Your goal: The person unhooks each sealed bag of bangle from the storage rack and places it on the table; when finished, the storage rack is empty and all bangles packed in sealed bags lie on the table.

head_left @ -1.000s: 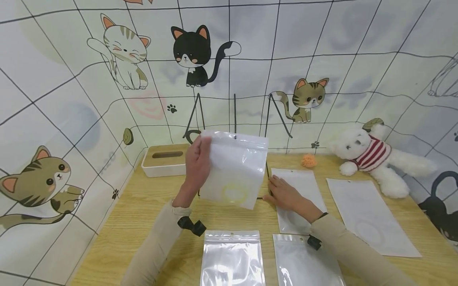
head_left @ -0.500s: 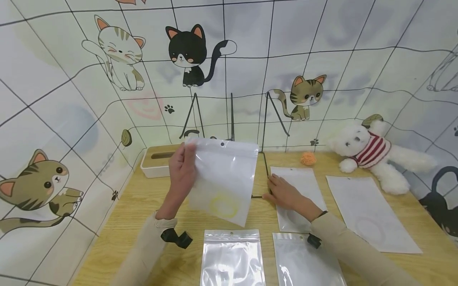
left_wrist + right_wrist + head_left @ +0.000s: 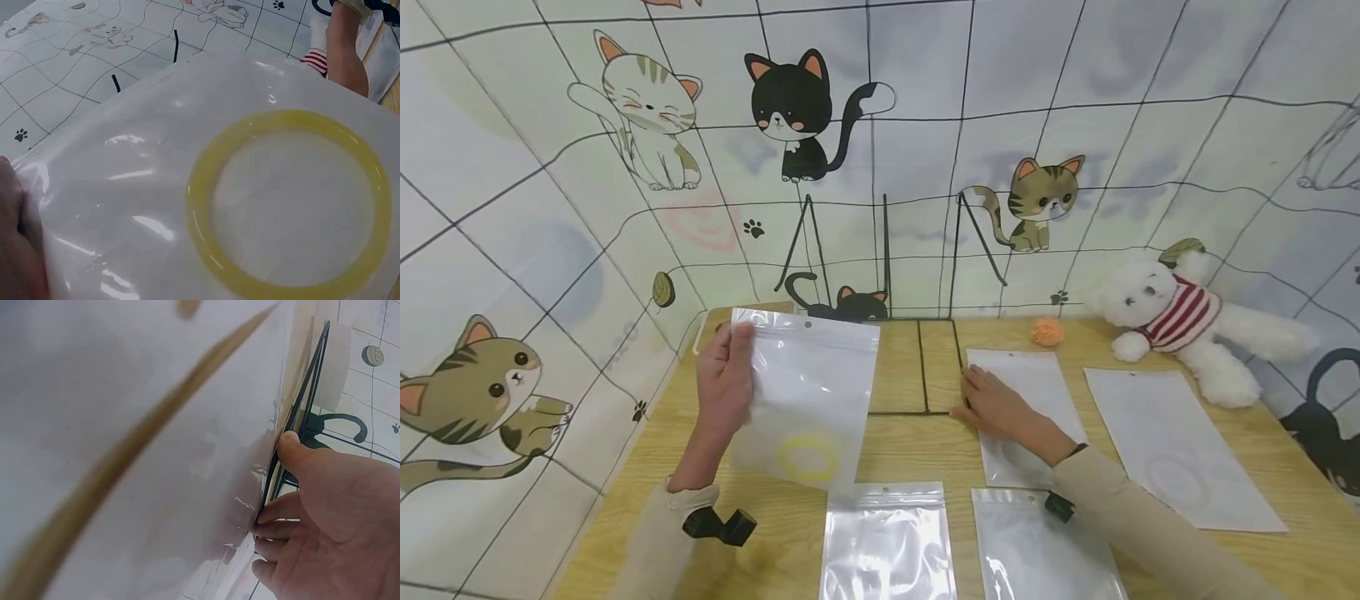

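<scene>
My left hand [image 3: 726, 375] grips the upper left edge of a white zip bag [image 3: 793, 383], raised over the table [image 3: 640, 500]. A yellow bangle [image 3: 199, 206] shows through the bag's front in the left wrist view. At the right corner of a black wire display rack [image 3: 923, 367], my right hand [image 3: 1000, 408] holds the base rails with thumb and fingers. That hand lies partly over another white zip bag [image 3: 1033, 375] on the table. Part of the rack is behind the raised bag.
Two shiny zip bags [image 3: 887, 550] lie at the front, one partly under the right forearm. Another white bag [image 3: 1180, 442] lies far right, beside a plush bear [image 3: 1195, 325]. An orange ball [image 3: 1047, 332] is at the back. A wood-topped box is mostly hidden behind the raised bag.
My left hand has carried the bag leftward and slightly down, away from the rack, uncovering more of its base. The right hand has stayed at the rack's corner.
</scene>
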Action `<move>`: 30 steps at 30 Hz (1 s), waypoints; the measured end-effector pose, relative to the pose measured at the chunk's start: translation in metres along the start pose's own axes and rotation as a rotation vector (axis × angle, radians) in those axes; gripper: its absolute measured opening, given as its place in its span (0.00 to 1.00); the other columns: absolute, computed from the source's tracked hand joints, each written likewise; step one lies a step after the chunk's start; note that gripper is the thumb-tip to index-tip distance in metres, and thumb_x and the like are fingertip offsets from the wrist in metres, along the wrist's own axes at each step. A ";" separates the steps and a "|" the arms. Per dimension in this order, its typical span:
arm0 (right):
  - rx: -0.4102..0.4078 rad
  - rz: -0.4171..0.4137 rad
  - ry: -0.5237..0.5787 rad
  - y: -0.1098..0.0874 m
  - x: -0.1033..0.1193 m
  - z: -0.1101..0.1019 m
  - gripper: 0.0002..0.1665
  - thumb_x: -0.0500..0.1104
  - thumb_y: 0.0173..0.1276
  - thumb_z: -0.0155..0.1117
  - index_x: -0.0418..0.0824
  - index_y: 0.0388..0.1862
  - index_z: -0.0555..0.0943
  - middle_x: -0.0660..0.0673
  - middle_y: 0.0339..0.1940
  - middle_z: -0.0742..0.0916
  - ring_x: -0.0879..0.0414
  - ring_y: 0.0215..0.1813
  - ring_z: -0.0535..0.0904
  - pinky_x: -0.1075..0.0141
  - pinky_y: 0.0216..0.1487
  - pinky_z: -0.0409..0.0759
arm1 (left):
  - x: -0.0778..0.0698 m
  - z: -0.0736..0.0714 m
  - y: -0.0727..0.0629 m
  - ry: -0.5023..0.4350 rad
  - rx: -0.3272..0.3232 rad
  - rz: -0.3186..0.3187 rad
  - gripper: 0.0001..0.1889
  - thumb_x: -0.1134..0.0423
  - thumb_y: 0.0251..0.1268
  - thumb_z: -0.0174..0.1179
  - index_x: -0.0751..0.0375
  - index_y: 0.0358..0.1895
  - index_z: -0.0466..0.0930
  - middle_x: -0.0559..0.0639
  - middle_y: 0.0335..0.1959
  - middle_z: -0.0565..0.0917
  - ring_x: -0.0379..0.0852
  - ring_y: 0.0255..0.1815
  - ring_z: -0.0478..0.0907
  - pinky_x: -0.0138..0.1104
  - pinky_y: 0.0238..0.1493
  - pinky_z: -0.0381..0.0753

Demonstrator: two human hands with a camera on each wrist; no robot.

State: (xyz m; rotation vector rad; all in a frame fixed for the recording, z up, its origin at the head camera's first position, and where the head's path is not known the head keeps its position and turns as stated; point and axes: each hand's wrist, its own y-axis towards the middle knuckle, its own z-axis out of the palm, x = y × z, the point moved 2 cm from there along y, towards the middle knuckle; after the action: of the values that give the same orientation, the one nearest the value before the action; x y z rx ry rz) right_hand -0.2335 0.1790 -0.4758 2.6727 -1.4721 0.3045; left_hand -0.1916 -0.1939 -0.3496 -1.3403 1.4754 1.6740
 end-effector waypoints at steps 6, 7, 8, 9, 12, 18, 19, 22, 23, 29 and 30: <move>0.006 0.002 0.003 0.000 0.001 0.005 0.40 0.52 0.79 0.52 0.17 0.70 0.62 0.20 0.74 0.64 0.29 0.77 0.56 0.41 0.77 0.57 | 0.012 -0.034 -0.001 0.061 -0.047 -0.118 0.12 0.49 0.77 0.53 0.48 0.36 0.81 0.39 0.18 0.79 0.35 0.15 0.74 0.27 0.18 0.74; 0.004 0.000 0.001 -0.001 0.001 0.005 0.40 0.52 0.79 0.52 0.17 0.70 0.62 0.20 0.74 0.64 0.29 0.77 0.57 0.41 0.77 0.57 | 0.015 -0.039 -0.001 0.069 -0.056 -0.139 0.12 0.49 0.76 0.53 0.48 0.38 0.82 0.38 0.18 0.80 0.35 0.16 0.75 0.27 0.19 0.75; 0.003 0.001 0.002 -0.001 0.001 0.004 0.40 0.52 0.79 0.52 0.18 0.70 0.62 0.20 0.74 0.64 0.29 0.77 0.56 0.41 0.77 0.57 | 0.017 -0.044 -0.001 0.082 -0.058 -0.153 0.12 0.49 0.76 0.53 0.48 0.39 0.82 0.38 0.19 0.80 0.35 0.16 0.75 0.27 0.19 0.75; 0.000 -0.001 0.001 -0.001 0.002 0.004 0.40 0.52 0.79 0.52 0.18 0.70 0.62 0.21 0.74 0.64 0.29 0.77 0.57 0.41 0.77 0.57 | 0.020 -0.049 -0.001 0.091 -0.062 -0.163 0.12 0.49 0.76 0.53 0.49 0.40 0.82 0.38 0.20 0.80 0.35 0.17 0.75 0.27 0.20 0.75; 0.000 -0.001 0.003 -0.001 0.002 0.003 0.39 0.51 0.79 0.52 0.17 0.70 0.62 0.21 0.74 0.64 0.29 0.77 0.56 0.41 0.77 0.57 | 0.028 -0.060 -0.003 0.150 -0.054 -0.192 0.14 0.47 0.77 0.52 0.53 0.45 0.82 0.37 0.19 0.80 0.35 0.17 0.75 0.27 0.19 0.75; 0.002 0.003 -0.010 -0.001 0.002 0.000 0.39 0.51 0.80 0.51 0.17 0.70 0.63 0.21 0.74 0.64 0.29 0.77 0.57 0.41 0.77 0.57 | 0.045 -0.076 -0.008 0.361 0.023 -0.266 0.25 0.40 0.76 0.46 0.56 0.54 0.79 0.38 0.20 0.76 0.38 0.17 0.73 0.30 0.22 0.75; 0.001 0.003 -0.010 -0.001 0.002 0.000 0.39 0.51 0.80 0.51 0.17 0.70 0.63 0.21 0.74 0.64 0.29 0.77 0.57 0.41 0.77 0.57 | 0.049 -0.079 -0.009 0.392 0.031 -0.275 0.26 0.38 0.76 0.45 0.56 0.55 0.79 0.40 0.20 0.76 0.38 0.18 0.73 0.31 0.22 0.75; 0.000 0.000 -0.010 -0.001 0.002 0.000 0.39 0.51 0.80 0.51 0.17 0.70 0.63 0.20 0.74 0.64 0.29 0.77 0.57 0.41 0.77 0.57 | 0.061 -0.084 -0.008 0.474 0.039 -0.289 0.29 0.34 0.74 0.44 0.56 0.53 0.79 0.44 0.22 0.74 0.39 0.20 0.72 0.31 0.24 0.74; 0.001 0.000 -0.007 -0.001 0.002 0.001 0.39 0.51 0.80 0.51 0.17 0.70 0.63 0.20 0.74 0.64 0.29 0.77 0.57 0.41 0.77 0.57 | 0.066 -0.086 -0.008 0.491 0.037 -0.284 0.29 0.34 0.74 0.44 0.56 0.51 0.80 0.46 0.23 0.74 0.40 0.21 0.72 0.32 0.24 0.74; 0.002 0.010 0.006 -0.002 0.003 0.000 0.38 0.51 0.80 0.51 0.18 0.70 0.63 0.21 0.74 0.63 0.29 0.78 0.56 0.40 0.77 0.56 | 0.101 -0.099 0.001 0.620 0.206 -0.274 0.31 0.35 0.75 0.42 0.62 0.38 0.76 0.49 0.23 0.72 0.43 0.25 0.71 0.34 0.26 0.72; 0.001 0.014 0.006 -0.003 0.003 -0.001 0.38 0.51 0.80 0.51 0.17 0.70 0.63 0.21 0.74 0.63 0.29 0.78 0.56 0.40 0.77 0.56 | 0.107 -0.101 0.003 0.638 0.250 -0.282 0.31 0.35 0.76 0.42 0.62 0.39 0.76 0.49 0.24 0.73 0.43 0.26 0.71 0.34 0.27 0.72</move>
State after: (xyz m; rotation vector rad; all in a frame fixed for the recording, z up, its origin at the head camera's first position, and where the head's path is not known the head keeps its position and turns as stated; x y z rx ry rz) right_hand -0.2298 0.1779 -0.4744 2.6611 -1.4903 0.3140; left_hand -0.2006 -0.3122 -0.4367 -1.9286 1.6548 0.8833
